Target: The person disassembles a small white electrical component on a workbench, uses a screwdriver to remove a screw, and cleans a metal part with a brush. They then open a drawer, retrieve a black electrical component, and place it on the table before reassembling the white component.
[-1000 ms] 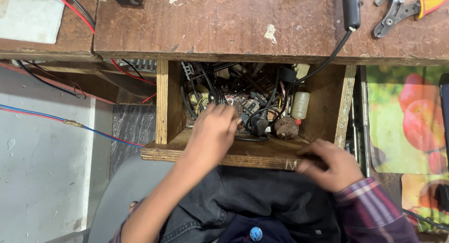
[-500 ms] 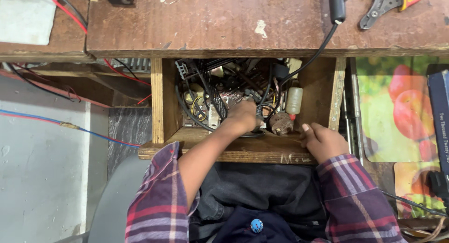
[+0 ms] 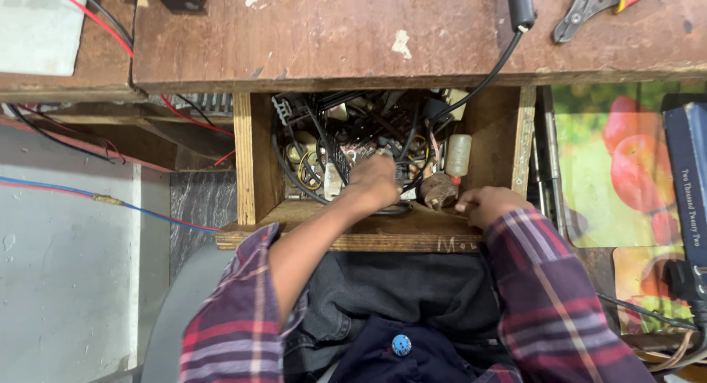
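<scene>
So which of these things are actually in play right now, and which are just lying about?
In play:
- left hand, reaching into the tangle of parts and wires
- right hand, resting on the front edge of the open wooden drawer
- parts and wires inside the drawer

Lying about:
- pliers on the workbench
- black cable
- small pale bottle
- red and blue wires

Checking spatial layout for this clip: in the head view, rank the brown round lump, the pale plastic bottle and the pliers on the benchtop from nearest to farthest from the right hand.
1. Brown round lump, in the drawer just left of the right hand.
2. Pale plastic bottle, in the drawer, above the lump.
3. Pliers, on the benchtop, upper right.
</scene>
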`<state>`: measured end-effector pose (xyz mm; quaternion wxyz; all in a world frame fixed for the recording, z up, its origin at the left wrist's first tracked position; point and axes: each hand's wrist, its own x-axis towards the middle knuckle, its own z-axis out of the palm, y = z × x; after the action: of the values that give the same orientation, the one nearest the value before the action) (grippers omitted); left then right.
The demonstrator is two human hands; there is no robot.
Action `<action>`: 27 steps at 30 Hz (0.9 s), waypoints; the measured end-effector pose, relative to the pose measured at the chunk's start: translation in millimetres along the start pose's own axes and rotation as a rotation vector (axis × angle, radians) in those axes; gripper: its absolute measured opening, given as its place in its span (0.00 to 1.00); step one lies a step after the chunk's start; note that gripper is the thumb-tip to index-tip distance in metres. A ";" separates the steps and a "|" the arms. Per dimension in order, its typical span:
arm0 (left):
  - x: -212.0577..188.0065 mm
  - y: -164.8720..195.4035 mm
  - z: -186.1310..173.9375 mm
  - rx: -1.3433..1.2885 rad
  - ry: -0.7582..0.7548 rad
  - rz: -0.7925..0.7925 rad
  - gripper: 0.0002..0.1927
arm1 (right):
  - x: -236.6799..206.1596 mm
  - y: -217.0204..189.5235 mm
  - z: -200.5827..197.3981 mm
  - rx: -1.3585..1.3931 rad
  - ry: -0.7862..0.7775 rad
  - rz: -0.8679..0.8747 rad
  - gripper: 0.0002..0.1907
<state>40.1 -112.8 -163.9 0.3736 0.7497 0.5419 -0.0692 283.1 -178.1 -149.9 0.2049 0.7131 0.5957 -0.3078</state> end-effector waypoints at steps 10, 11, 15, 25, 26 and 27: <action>-22.6 -38.5 -33.0 0.334 0.172 -0.071 0.21 | 68.3 -1.0 46.3 0.173 -0.042 -0.087 0.20; -23.4 -37.9 -29.6 0.342 0.212 -0.055 0.22 | 68.5 0.3 48.0 0.217 0.017 -0.063 0.23; -26.1 -31.3 -23.9 0.254 0.085 -0.080 0.18 | 58.3 0.0 45.6 0.365 0.267 0.008 0.35; -45.7 44.4 -2.5 -0.063 0.327 0.539 0.06 | 42.3 -25.0 30.8 0.263 0.040 -0.020 0.45; -25.5 52.1 2.5 -0.009 0.203 0.416 0.06 | 44.5 -23.8 30.6 0.308 0.059 -0.029 0.48; -6.6 56.6 10.0 0.047 0.080 0.294 0.06 | 46.8 -22.7 31.0 0.354 0.080 -0.038 0.51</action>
<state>89.3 -131.7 -140.2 0.3402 0.8316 0.4390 0.0038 259.6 -160.0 -202.7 0.0463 0.7381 0.5533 -0.3832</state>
